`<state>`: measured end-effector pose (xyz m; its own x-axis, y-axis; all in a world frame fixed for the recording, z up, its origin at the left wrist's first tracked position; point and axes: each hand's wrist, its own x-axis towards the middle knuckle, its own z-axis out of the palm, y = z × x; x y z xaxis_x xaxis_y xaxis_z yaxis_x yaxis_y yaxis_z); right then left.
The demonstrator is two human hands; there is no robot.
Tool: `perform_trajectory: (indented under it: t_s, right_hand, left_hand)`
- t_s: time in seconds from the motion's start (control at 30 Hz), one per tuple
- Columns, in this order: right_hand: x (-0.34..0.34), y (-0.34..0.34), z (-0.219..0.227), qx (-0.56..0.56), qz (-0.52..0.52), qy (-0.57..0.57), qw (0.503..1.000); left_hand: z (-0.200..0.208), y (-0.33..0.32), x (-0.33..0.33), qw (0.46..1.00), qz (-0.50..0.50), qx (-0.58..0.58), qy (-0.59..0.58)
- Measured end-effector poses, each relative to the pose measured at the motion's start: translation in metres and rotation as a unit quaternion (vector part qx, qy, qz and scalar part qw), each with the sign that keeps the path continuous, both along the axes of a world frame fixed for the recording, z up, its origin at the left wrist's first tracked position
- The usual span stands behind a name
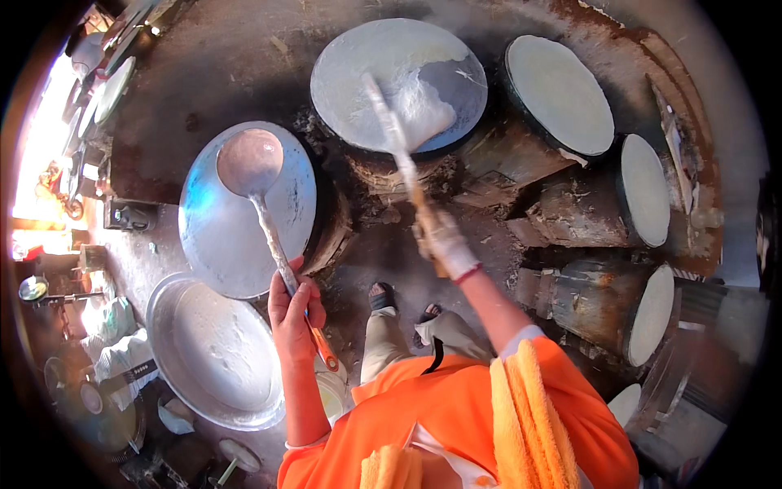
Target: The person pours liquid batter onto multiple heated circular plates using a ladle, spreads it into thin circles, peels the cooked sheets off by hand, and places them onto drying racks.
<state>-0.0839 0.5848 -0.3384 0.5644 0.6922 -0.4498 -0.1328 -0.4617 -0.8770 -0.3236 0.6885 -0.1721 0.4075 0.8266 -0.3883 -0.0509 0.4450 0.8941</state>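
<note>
My left hand is closed round the handle of a big metal ladle. The ladle's bowl, coated with whitish residue, appears over a bare, pale round griddle. In a whitish glove, my right hand grips a long, thin wooden spatula smeared with white. Its far end reaches over another round griddle, at the top middle. White batter covers most of that surface, heaped beside the spatula, and a grey patch shows at its right. The spatula is slightly blurred.
Several more round griddles, such as this one with a pale surface, curve along the right on sooty stoves. A wide metal basin of white batter stands at the left. Near my left forearm is a small bucket. Bags lie far left.
</note>
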Motion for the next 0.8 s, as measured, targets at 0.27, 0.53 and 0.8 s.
perform_trajectory:
  t_s: [0.27, 0.53, 0.8]
  right_hand:
    - [0.058, 0.007, 0.086, 0.038, -0.134, 0.173, 0.975]
    - [0.106, -0.053, 0.001, 0.019, 0.089, -0.105, 0.990]
    - [0.133, -0.021, 0.106, -0.029, 0.030, 0.014, 0.999]
  left_hand:
    - [-0.014, 0.011, 0.023, 0.999, 0.005, -0.034, -0.008]
    - [0.018, -0.023, 0.083, 0.999, -0.003, -0.037, -0.033]
    - [0.010, -0.013, 0.116, 0.999, -0.037, -0.001, -0.037]
